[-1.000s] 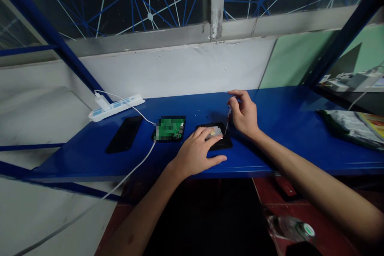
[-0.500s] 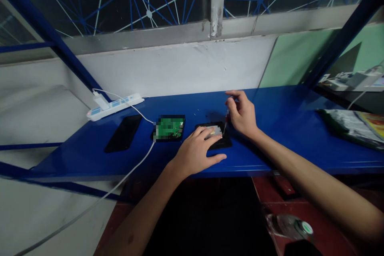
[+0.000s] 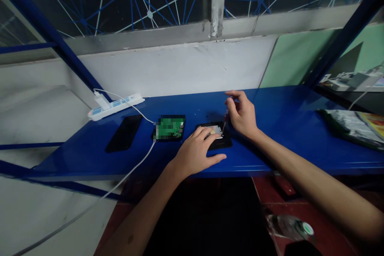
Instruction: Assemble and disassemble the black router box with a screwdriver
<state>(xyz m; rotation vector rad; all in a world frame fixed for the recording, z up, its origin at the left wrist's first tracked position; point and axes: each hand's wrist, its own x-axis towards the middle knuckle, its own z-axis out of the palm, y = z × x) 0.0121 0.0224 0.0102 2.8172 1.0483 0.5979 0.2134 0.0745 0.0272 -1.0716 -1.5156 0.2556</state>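
The left hand lies flat, fingers spread, pressing the small black open-cased device; the right hand pinches a slim red-handled screwdriver, tip touching the device's far corner.

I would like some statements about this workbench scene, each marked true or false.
1. The right hand holds a small screwdriver with its tip down on the black device. True.
2. The left hand lies flat on the black device. True.
3. The phone lies to the right of the green board. False: it lies to its left.
4. The power strip has nothing plugged in. False: a white charger sits in it, with a cable running off.
5. A plastic bottle stands on the shelf. False: it is below the shelf, at lower right.
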